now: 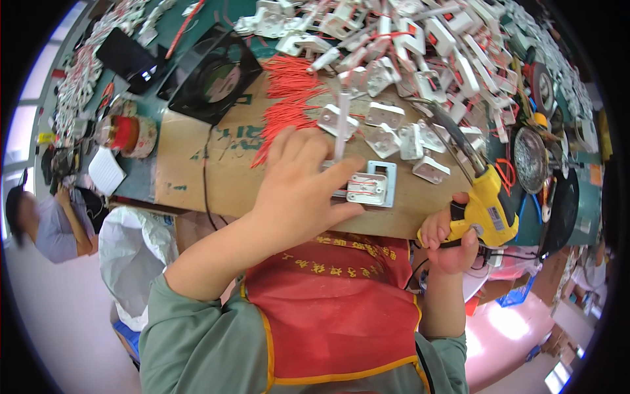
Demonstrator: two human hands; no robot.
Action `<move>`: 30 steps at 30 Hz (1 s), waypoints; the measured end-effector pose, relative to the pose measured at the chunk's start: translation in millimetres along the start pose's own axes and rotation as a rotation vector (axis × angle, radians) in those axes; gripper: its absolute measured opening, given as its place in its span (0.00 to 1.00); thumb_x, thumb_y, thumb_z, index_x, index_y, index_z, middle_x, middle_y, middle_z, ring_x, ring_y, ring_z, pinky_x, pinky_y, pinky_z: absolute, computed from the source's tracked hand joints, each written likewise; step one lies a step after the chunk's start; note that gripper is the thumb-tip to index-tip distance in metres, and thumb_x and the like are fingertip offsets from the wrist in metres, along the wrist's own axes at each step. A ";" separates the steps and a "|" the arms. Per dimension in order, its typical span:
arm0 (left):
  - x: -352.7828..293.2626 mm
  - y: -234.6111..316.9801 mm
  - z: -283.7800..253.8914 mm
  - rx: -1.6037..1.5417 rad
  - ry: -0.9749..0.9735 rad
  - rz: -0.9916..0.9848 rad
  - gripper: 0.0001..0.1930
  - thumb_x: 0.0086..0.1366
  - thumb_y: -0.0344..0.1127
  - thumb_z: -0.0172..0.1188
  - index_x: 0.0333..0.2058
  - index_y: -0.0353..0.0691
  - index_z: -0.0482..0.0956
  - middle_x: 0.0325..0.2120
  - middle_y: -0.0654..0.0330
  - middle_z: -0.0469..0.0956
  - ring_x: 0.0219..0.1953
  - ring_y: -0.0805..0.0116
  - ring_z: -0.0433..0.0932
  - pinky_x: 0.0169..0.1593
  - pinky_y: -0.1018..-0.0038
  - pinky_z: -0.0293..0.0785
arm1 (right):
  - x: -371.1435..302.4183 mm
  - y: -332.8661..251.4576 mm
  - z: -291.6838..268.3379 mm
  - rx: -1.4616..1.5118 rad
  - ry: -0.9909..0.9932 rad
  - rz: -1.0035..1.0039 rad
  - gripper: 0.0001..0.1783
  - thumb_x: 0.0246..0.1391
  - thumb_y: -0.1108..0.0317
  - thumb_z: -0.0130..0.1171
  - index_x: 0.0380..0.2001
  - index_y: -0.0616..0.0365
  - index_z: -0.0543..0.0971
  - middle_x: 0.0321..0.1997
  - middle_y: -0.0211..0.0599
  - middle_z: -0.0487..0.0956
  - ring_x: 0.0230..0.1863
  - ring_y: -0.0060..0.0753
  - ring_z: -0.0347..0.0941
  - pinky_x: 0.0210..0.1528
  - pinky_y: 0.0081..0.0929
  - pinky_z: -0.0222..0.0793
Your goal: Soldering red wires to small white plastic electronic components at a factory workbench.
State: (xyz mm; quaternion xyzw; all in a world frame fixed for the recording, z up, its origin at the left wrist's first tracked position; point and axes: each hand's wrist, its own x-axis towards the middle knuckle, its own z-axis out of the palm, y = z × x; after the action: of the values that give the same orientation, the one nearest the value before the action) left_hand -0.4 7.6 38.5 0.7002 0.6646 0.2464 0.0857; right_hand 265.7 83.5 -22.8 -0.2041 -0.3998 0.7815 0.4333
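My left hand (295,180) hovers over the cardboard, slightly blurred, with thumb and index finger apart beside a small white plastic housing (366,189). That housing sits on a blue-grey frame (391,180) and has red wire inside. My right hand (449,233) is wrapped round the handle of a yellow soldering gun (491,207), whose long metal tip points up and left, above loose white housings (411,141). Just beyond my left fingers, a translucent pale strip (342,125) stands out. A bundle of red wires (289,92) lies past the same hand.
A large heap of white housings with red wires (420,46) covers the far side. A black fan (213,72) and a jar (128,134) stand at left. At right is a round metal dish (530,157). Another person (62,220) sits at far left.
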 end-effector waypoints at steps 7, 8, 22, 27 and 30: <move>-8.1 -4.9 24.5 0.040 0.123 0.169 0.21 0.45 0.43 0.71 0.38 0.44 0.79 0.40 0.57 0.72 0.51 0.56 0.72 0.60 0.51 0.62 | -8.1 -2.5 -8.6 0.064 0.021 -0.022 0.38 0.56 0.47 0.60 0.61 0.58 0.61 0.22 0.28 0.68 0.17 0.25 0.63 0.18 0.25 0.60; -11.3 -3.0 25.5 0.040 0.191 0.250 0.19 0.46 0.41 0.70 0.37 0.44 0.78 0.41 0.57 0.73 0.51 0.57 0.72 0.61 0.51 0.62 | -6.8 -3.6 -5.4 0.046 0.021 -0.018 0.38 0.57 0.47 0.60 0.61 0.58 0.60 0.22 0.28 0.67 0.17 0.25 0.63 0.18 0.25 0.60; -248.3 -110.7 -151.5 0.428 0.286 -0.937 0.25 0.52 0.44 0.73 0.44 0.34 0.79 0.42 0.51 0.79 0.42 0.56 0.78 0.47 0.65 0.73 | -4.5 1.9 -4.5 0.055 -0.010 -0.066 0.34 0.59 0.49 0.57 0.60 0.59 0.62 0.24 0.28 0.66 0.17 0.21 0.61 0.21 0.22 0.60; -317.4 -93.9 -184.7 0.493 -0.287 -1.578 0.26 0.52 0.47 0.70 0.47 0.37 0.80 0.41 0.46 0.80 0.44 0.50 0.79 0.48 0.60 0.74 | -1.5 1.4 -0.1 0.040 -0.003 -0.083 0.34 0.58 0.48 0.58 0.59 0.59 0.63 0.23 0.28 0.66 0.16 0.21 0.60 0.20 0.23 0.60; -273.2 -77.5 -181.2 0.789 -0.223 -1.273 0.24 0.54 0.45 0.69 0.47 0.37 0.80 0.41 0.48 0.80 0.44 0.50 0.80 0.47 0.59 0.74 | -1.2 0.2 1.0 0.023 -0.044 -0.052 0.34 0.58 0.47 0.57 0.59 0.59 0.63 0.23 0.28 0.66 0.16 0.21 0.60 0.20 0.23 0.61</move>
State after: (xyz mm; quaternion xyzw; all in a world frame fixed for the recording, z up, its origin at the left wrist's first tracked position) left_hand -151.2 -288.0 97.3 0.1807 0.9669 -0.1791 0.0214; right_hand 265.5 82.0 -22.4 -0.1713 -0.4054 0.7789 0.4467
